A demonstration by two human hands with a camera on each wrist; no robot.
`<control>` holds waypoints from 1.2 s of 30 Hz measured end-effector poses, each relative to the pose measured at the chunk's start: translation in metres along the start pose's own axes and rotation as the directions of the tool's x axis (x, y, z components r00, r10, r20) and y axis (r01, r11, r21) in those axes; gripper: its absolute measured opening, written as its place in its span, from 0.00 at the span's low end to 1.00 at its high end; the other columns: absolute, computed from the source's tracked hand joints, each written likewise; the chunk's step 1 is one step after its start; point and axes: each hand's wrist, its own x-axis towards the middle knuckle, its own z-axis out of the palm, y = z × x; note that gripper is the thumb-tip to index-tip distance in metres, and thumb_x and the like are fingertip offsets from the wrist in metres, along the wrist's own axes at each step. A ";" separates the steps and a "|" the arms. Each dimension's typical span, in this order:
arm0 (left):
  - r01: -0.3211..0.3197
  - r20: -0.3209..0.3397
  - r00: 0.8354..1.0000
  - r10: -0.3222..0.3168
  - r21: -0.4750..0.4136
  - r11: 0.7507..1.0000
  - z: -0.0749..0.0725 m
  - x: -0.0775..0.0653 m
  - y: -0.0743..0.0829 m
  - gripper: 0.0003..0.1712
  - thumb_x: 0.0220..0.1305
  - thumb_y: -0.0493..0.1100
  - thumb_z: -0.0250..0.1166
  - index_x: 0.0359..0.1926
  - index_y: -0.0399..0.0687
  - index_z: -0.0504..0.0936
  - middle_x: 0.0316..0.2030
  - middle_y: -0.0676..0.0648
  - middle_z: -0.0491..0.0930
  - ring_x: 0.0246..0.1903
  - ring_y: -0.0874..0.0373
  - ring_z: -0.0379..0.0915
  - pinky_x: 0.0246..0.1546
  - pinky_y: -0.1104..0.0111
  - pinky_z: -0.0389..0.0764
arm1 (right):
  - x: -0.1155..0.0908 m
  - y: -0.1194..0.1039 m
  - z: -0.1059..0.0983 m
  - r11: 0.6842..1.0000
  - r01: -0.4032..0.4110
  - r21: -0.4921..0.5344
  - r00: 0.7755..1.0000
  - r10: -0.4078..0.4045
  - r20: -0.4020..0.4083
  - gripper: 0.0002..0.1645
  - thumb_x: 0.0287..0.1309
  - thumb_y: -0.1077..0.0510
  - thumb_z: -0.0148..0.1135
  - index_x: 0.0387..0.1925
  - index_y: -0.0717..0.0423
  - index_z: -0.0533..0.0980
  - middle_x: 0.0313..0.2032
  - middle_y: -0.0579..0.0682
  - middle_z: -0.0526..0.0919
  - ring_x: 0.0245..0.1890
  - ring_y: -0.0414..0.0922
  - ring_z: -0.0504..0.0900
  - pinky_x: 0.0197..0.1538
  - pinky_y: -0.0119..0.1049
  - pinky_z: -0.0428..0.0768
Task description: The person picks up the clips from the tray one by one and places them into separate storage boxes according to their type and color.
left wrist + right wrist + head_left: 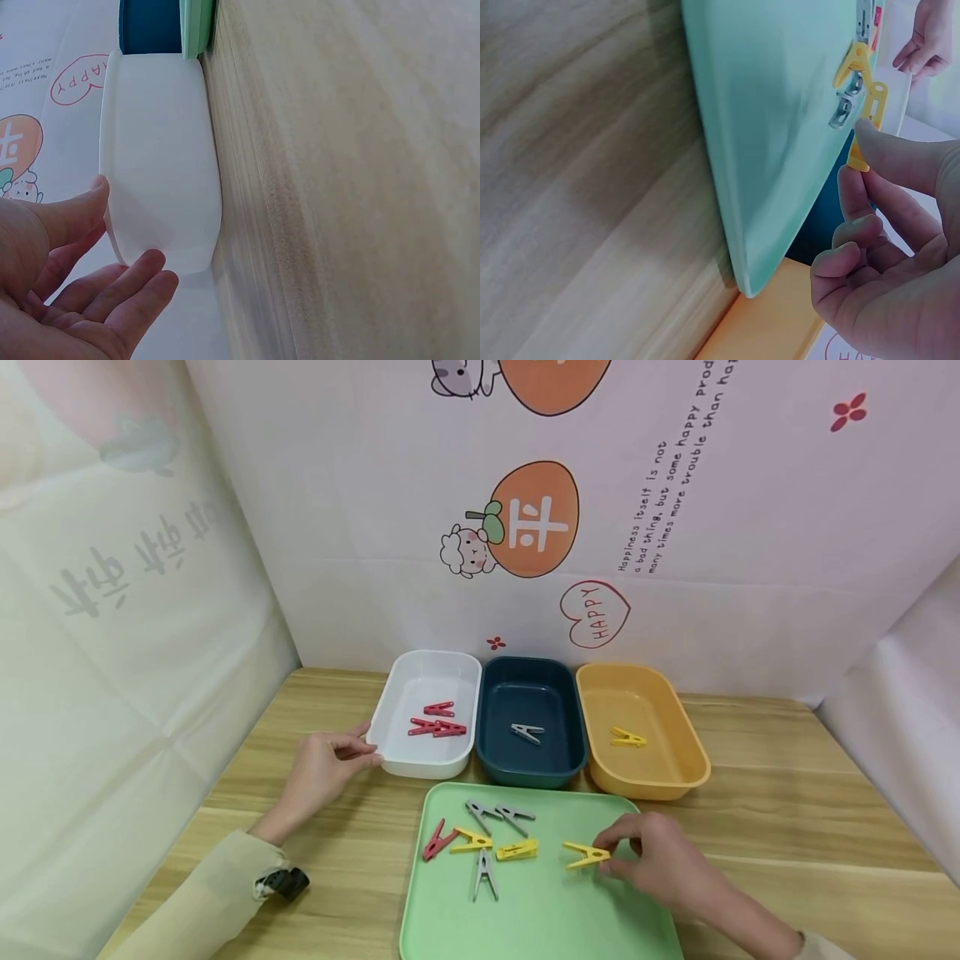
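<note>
My right hand (660, 860) pinches a yellow clothespin (587, 855) between thumb and fingertips above the right part of the green tray (570, 918). The right wrist view shows the same clothespin (876, 109) at the thumb tip. My left hand (322, 772) touches the near left corner of the white bin (423, 770), its fingers loosely spread against the outside. On the tray lie several grey clothespins (484, 872), a red clothespin (438, 841) and two more yellow ones, one being the yellow clothespin (517, 849) near the middle.
Three bins stand in a row behind the tray. Red clothespins (439, 709) lie in the white one, a grey clothespin (528, 732) in the dark blue bin (532, 777), and a yellow clothespin (628, 738) in the orange-yellow bin (652, 789). A printed cloth (375, 527) hangs behind the wooden table (787, 793).
</note>
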 end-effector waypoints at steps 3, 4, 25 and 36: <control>0.001 0.000 1.000 -0.001 -0.003 1.000 0.000 0.000 0.000 0.04 0.59 0.34 0.80 0.33 0.41 0.92 0.57 0.36 0.83 0.55 0.42 0.84 0.37 0.76 0.85 | 0.002 -0.001 -0.002 1.000 0.010 0.008 1.000 -0.010 -0.012 0.13 0.50 0.61 0.84 0.34 0.41 0.90 0.29 0.33 0.83 0.26 0.37 0.71 0.28 0.31 0.70; 0.001 0.000 1.000 -0.001 -0.005 1.000 0.000 0.000 0.000 0.04 0.59 0.34 0.80 0.33 0.41 0.92 0.57 0.37 0.83 0.55 0.42 0.84 0.37 0.76 0.85 | 0.002 -0.002 -0.003 1.000 0.012 0.005 1.000 -0.012 -0.018 0.13 0.50 0.62 0.84 0.34 0.41 0.90 0.29 0.33 0.83 0.25 0.37 0.70 0.28 0.31 0.69; -0.025 -0.005 1.000 0.025 -0.002 1.000 0.000 0.000 0.000 0.04 0.58 0.33 0.80 0.32 0.41 0.92 0.56 0.36 0.84 0.55 0.42 0.84 0.37 0.75 0.85 | 0.018 -0.021 -0.029 0.994 -0.072 0.083 0.997 0.075 -0.030 0.10 0.52 0.59 0.83 0.37 0.46 0.90 0.27 0.41 0.82 0.23 0.44 0.68 0.26 0.32 0.63; -0.031 -0.011 0.999 0.031 0.001 1.000 0.001 -0.001 -0.003 0.04 0.58 0.33 0.81 0.32 0.41 0.92 0.55 0.36 0.84 0.55 0.42 0.84 0.37 0.75 0.85 | 0.029 -0.022 -0.047 0.996 -0.011 0.089 0.998 0.016 -0.064 0.09 0.56 0.59 0.81 0.39 0.51 0.91 0.30 0.42 0.85 0.23 0.44 0.69 0.25 0.32 0.64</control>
